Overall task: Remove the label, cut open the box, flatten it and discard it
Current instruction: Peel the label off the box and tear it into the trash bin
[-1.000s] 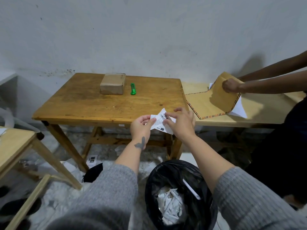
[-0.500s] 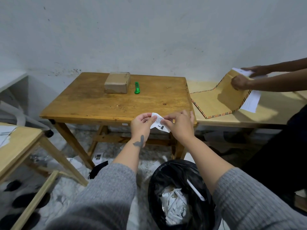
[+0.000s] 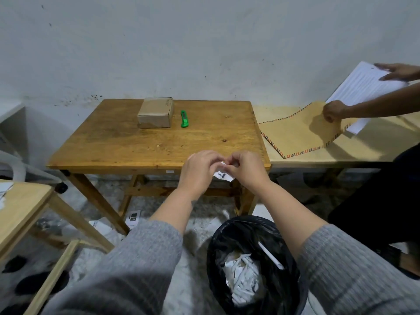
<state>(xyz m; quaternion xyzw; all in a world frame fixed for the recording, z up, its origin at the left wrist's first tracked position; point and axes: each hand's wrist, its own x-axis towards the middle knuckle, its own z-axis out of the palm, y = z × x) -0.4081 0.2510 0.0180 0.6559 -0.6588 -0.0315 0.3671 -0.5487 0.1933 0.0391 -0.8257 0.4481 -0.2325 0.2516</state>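
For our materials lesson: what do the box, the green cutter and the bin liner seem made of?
Box: brown cardboard, matte, with folded flap edges.
Green cutter: likely plastic, smooth and brightly coloured.
Bin liner: thin black plastic film, glossy and wrinkled.

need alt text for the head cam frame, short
Both hands, left hand and right hand, crumple a white label between them above a black-lined bin of paper scraps. On the wooden table behind sit a closed cardboard box and a green cutter.
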